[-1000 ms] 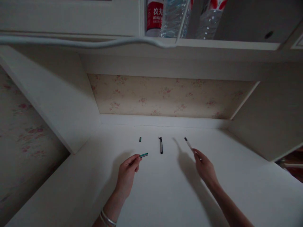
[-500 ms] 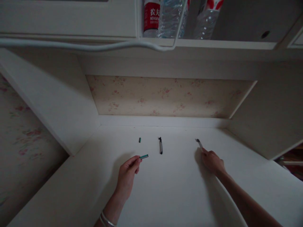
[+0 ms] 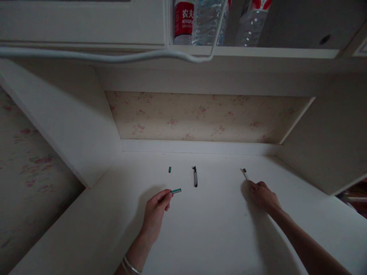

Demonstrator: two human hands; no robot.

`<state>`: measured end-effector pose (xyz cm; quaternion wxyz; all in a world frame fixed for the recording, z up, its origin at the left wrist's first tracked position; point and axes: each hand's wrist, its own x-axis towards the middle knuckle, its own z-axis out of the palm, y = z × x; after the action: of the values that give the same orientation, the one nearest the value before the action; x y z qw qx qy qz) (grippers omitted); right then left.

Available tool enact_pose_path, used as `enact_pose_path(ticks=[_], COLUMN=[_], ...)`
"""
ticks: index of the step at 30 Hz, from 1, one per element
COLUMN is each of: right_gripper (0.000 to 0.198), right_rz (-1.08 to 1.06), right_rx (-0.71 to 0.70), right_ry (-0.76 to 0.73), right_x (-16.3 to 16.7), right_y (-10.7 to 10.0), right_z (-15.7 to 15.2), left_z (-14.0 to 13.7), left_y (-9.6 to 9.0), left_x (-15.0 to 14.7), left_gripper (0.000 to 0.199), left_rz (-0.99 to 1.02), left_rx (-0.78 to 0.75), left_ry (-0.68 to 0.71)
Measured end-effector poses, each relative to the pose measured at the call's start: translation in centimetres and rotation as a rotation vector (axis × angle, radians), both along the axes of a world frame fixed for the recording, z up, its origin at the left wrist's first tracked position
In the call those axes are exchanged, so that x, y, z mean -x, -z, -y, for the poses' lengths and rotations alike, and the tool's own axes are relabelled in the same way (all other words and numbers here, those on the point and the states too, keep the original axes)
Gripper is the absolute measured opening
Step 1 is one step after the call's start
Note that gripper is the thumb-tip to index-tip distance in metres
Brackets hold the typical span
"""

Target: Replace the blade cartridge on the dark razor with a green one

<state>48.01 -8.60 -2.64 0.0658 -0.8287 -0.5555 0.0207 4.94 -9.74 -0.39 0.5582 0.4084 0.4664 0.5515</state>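
My left hand (image 3: 157, 208) is closed, thumb and fingers pinching one end of a slim green and black razor cartridge (image 3: 176, 190) above the white desk. Behind it on the surface lies a smaller green piece (image 3: 169, 169), like another cartridge. To its right a black and grey razor handle (image 3: 195, 177) points away from me, its narrow black neck at the far end. My right hand (image 3: 263, 196) is closed around a thin white toothbrush (image 3: 246, 174) with a dark head, held low over the desk; its lower part is hidden by my fingers.
White side panels (image 3: 71, 126) flank the desk (image 3: 212, 229). A shelf above holds several bottles (image 3: 184, 23), and a white cable (image 3: 114, 58) hangs before it. Floral wallpaper (image 3: 206, 116) covers the back wall.
My right hand has moved slightly right with the toothbrush, whose head has turned. My left hand with the cartridge has barely shifted; the view has moved a little.
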Motion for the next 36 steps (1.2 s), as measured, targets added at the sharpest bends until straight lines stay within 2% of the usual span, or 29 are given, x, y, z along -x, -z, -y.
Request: enact_pose_path(ticks=[4,7,10,14,16,19,25,30,34,36], right_gripper=[0.045,0.044,0.035,0.031,0.028,0.028,0.020,0.020,0.024,0.028], right_rz=[0.013,-0.008,-0.079,-0.316,-0.331,-0.288,-0.187,-0.085,-0.111,-0.147], right_rx=[-0.084,-0.164,-0.202,-0.276,-0.303,-0.325,-0.372,-0.381,-0.372,-0.374], right_ry=[-0.036,-0.122,-0.316,-0.736,-0.845,-0.915,-0.950,-0.961,-0.893,-0.767], right_x=[1.2,4.2,9.5,17.7,20.8,23.3,23.8,23.3,20.1,17.0], right_y=[-1.0,-2.1,-3.6,-6.0,-6.7,-6.8,-6.0,-6.0,-5.5,-5.1], right_z=[0.3,0.4,1.1,3.0,3.6,3.7,2.7,3.2,3.0,2.3], left_z=[0.0,0.0,0.1,0.4,0.5,0.6,0.6,1.1,1.4,1.3], left_y=[0.0,-0.1,-0.2,-0.4,-0.4,-0.4,-0.3,-0.7,-0.7,-0.3], left_x=[-0.1,-0.3,-0.5,-0.6,-0.7,-0.8,-0.9,-1.2,-1.7,-1.9], left_gripper=[0.035,0.034,0.034,0.033,0.033,0.033,0.032,0.036,0.046,0.048], left_rz=[-0.006,-0.001,-0.011,-0.032,-0.028,-0.034,-0.081,-0.100,-0.125,-0.143], left_rx=[0.007,0.015,0.028,0.029,0.023,0.016,-0.003,0.010,0.066,0.093], left_ry=[0.011,0.016,0.029,0.069,0.094,0.124,0.180,0.224,0.273,0.297])
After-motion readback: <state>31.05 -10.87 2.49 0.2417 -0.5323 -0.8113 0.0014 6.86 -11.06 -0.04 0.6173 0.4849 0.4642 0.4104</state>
